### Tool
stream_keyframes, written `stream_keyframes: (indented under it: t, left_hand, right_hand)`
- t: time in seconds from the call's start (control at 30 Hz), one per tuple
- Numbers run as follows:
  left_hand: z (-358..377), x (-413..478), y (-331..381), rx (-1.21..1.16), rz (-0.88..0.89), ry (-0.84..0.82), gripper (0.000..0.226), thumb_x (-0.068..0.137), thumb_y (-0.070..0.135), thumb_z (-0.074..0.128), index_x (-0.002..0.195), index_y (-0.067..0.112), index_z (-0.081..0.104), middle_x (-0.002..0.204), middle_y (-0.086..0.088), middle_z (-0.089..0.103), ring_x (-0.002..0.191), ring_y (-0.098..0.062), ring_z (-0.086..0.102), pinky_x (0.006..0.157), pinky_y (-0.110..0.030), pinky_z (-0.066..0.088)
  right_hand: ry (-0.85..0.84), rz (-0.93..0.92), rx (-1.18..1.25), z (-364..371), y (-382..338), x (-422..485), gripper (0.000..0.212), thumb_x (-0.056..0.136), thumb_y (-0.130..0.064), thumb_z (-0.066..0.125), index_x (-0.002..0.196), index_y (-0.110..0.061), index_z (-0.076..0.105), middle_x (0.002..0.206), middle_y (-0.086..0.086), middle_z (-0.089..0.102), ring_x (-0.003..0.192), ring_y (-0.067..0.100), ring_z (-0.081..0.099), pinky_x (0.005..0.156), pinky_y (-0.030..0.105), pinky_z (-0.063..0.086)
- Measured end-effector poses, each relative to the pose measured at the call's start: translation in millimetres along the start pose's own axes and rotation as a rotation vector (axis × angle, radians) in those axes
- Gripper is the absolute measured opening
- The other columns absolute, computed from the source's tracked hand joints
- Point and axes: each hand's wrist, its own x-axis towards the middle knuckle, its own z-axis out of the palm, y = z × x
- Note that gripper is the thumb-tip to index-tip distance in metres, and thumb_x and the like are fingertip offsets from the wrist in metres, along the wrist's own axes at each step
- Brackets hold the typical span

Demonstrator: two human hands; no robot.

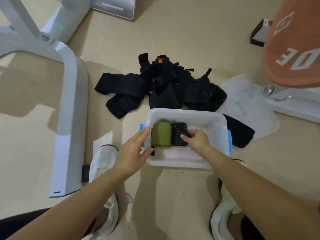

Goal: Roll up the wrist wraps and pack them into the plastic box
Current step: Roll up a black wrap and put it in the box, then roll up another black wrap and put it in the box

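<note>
L hand [136, 149] flat, fingers straight against box [181, 164] side, thumb at its rim, R hand [196, 140] palm down, fingers curled on striped roll [178, 135], both forearms bare, stretched fwd & slightly inward

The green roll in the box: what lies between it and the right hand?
In the head view, one black striped roll lies there, beside the green roll; the right hand grips it.

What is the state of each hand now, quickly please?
Left hand: open, straight fingers against the left wall of the plastic box.
Right hand: closed, grip on the striped black roll inside the box.
</note>
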Motion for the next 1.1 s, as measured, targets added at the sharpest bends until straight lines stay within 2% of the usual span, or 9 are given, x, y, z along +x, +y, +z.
stream_keyframes:
  t: [0.17,0.33,0.47,0.57,0.63,0.7,0.87,1.0,1.1]
  left_hand:
    - [-5.0,3.5,5.4,0.199,0.063,0.193,0.062,0.08,0.027,0.085,0.137,0.02,0.062,0.136,-0.001,0.058,0.11,-0.023,0.061,0.073,-0.03,0.05]
    - [-10.8,25.3,25.0,0.21,0.018,0.219,0.056,0.082,0.032,0.081,0.134,0.025,0.061,0.133,0.005,0.054,0.116,-0.019,0.055,0.082,-0.037,0.056]
    - [-16.7,48.5,39.5,0.21,-0.024,0.169,0.059,0.087,0.033,0.076,0.142,0.029,0.054,0.142,0.008,0.049,0.125,-0.017,0.05,0.095,-0.038,0.054]
    - [-21.5,56.2,41.8,0.169,-0.068,0.07,0.06,0.091,0.02,0.073,0.146,0.028,0.051,0.145,0.012,0.044,0.118,-0.014,0.056,0.096,-0.033,0.055]
    - [-26.0,57.8,40.3,0.161,-0.084,0.038,0.055,0.093,0.017,0.071,0.144,0.028,0.053,0.144,0.015,0.043,0.109,-0.011,0.059,0.093,-0.031,0.057]
    - [-32.1,61.2,37.3,0.163,-0.08,0.004,0.052,0.093,0.019,0.073,0.141,0.03,0.056,0.143,0.016,0.044,0.105,-0.007,0.059,0.092,-0.026,0.058]
    - [-53.4,72.7,47.8,0.206,-0.103,-0.078,0.044,0.094,0.023,0.072,0.135,0.034,0.06,0.138,0.014,0.052,0.108,-0.007,0.059,0.093,-0.024,0.056]
    - [-80.3,86.6,72.9,0.253,-0.051,-0.123,0.04,0.096,0.029,0.068,0.135,0.032,0.061,0.135,0.012,0.06,0.11,-0.006,0.057,0.095,-0.025,0.05]
    - [-107.0,97.1,99.9,0.243,0.011,-0.103,0.039,0.094,0.027,0.069,0.133,0.028,0.064,0.127,0.008,0.067,0.105,-0.005,0.058,0.09,-0.023,0.047]
  right_hand:
    - [-0.011,-0.113,-0.262,-26.5,-14.6,-27.2,0.041,0.09,-0.045,0.071,0.119,-0.016,0.07,0.109,0.002,0.073,0.096,0.021,0.068,0.08,0.028,0.049]
    - [0.373,-0.394,-0.196,-65.2,-41.5,-44.0,0.016,0.093,-0.033,0.069,0.094,-0.018,0.074,0.079,-0.001,0.07,0.077,0.015,0.064,0.081,0.036,0.055]
    - [0.589,-0.329,-0.042,-108.4,-61.4,-3.2,0.034,0.089,-0.036,0.073,0.115,-0.015,0.066,0.097,0.003,0.066,0.088,0.018,0.061,0.084,0.038,0.054]
    - [0.414,-0.107,0.029,-126.9,-66.3,37.5,0.059,0.086,-0.041,0.076,0.134,-0.01,0.058,0.122,0.008,0.065,0.112,0.027,0.063,0.094,0.04,0.053]
    - [0.31,-0.067,0.079,-129.8,-67.9,56.2,0.04,0.09,-0.031,0.074,0.123,-0.01,0.068,0.121,0.009,0.069,0.114,0.029,0.064,0.093,0.042,0.055]
    - [0.288,-0.121,0.042,-133.6,-73.1,63.1,0.011,0.095,-0.019,0.068,0.1,-0.012,0.075,0.104,0.008,0.071,0.107,0.03,0.066,0.085,0.034,0.052]
    - [0.274,-0.294,-0.047,-162.6,-104.7,37.0,0.016,0.1,-0.012,0.056,0.097,-0.001,0.068,0.096,0.014,0.068,0.095,0.031,0.064,0.081,0.037,0.05]
    - [0.208,-0.443,0.086,-199.6,-147.3,-9.9,0.014,0.103,-0.009,0.05,0.092,-0.008,0.058,0.077,0.01,0.06,0.066,0.024,0.067,0.052,0.028,0.052]
    - [0.182,-0.545,0.179,-221.0,-180.7,-48.6,0.012,0.104,-0.007,0.049,0.095,-0.007,0.058,0.079,0.012,0.062,0.058,0.014,0.068,0.052,0.024,0.053]
